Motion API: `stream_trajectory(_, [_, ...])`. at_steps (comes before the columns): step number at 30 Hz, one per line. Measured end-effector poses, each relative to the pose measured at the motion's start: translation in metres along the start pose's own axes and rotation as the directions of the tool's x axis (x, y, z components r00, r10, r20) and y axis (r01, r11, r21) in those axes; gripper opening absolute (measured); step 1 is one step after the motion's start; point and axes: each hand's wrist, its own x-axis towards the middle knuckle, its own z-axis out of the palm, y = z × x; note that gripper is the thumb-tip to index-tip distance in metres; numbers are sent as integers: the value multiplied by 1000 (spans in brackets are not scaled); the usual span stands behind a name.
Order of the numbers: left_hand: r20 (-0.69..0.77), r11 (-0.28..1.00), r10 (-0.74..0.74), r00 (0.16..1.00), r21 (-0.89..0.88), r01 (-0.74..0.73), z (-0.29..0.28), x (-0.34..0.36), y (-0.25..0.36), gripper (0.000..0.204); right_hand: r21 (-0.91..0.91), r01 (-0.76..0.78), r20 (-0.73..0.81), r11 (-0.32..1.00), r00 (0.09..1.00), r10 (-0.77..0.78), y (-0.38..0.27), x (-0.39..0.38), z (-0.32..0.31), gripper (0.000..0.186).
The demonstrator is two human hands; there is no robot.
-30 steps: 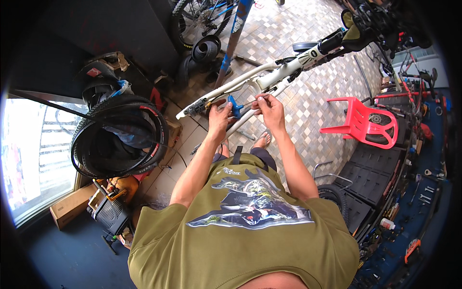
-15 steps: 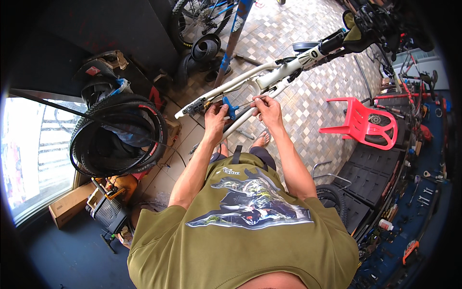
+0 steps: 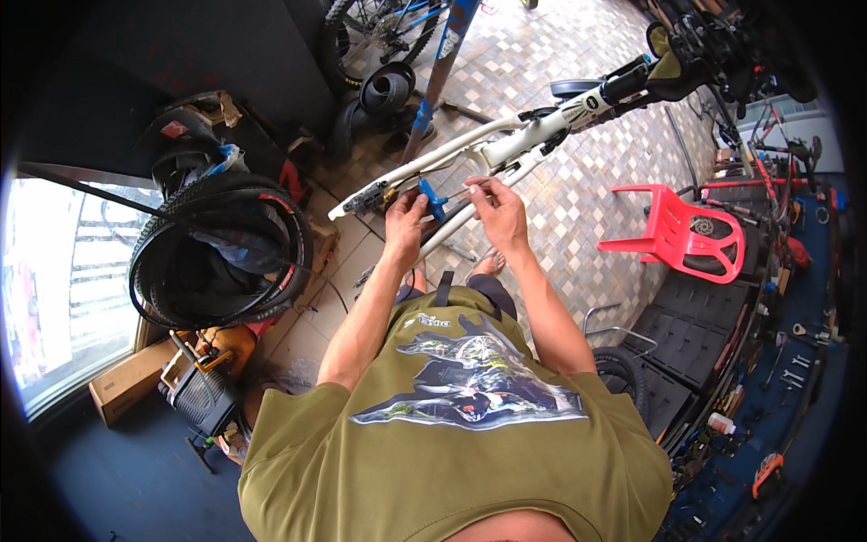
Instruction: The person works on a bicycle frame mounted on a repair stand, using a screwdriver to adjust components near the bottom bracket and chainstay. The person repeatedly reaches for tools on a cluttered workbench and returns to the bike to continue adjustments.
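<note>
My left hand (image 3: 404, 226) is closed on a T-handle hex key with a blue grip (image 3: 433, 200), held beside the white bicycle frame (image 3: 506, 152). The key's thin shaft points right, toward my right hand (image 3: 502, 217). There the thumb and index finger come together at the shaft's end in a loose pinch. Whatever small thing lies between those fingertips is too small to make out. Both hands are in front of my waist, on the near side of the frame's rear stays.
Stacked tyres (image 3: 221, 253) stand at the left by a window. A blue, worn post (image 3: 439, 81) rises behind the frame. To the right are a red plastic chair (image 3: 673, 232) and black crates (image 3: 691, 330), with tools (image 3: 795, 370) along the blue surface beyond.
My right hand has shifted slightly left, its fingertips closer to the blue grip and the index finger straighter. The left hand keeps its hold on the hex key.
</note>
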Motion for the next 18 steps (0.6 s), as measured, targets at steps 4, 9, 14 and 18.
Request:
stream_trajectory(4, [133,973,-55,990,-215,83,-12,5,-4,31,-265,341,140,902,939,-314,-33,-13,19,20])
stream_trajectory(9, [166,958,-67,984,-266,111,-10,5,2,30,-478,637,314,605,767,-560,-43,-16,42,23])
stream_trajectory(14, [293,867,42,955,465,-181,-23,-12,21,29,-527,696,439,487,714,-545,-40,-12,64,24])
stream_trajectory(18, [341,624,199,919,679,-387,-35,-14,10,30,-516,681,463,519,732,-500,-39,-14,78,23])
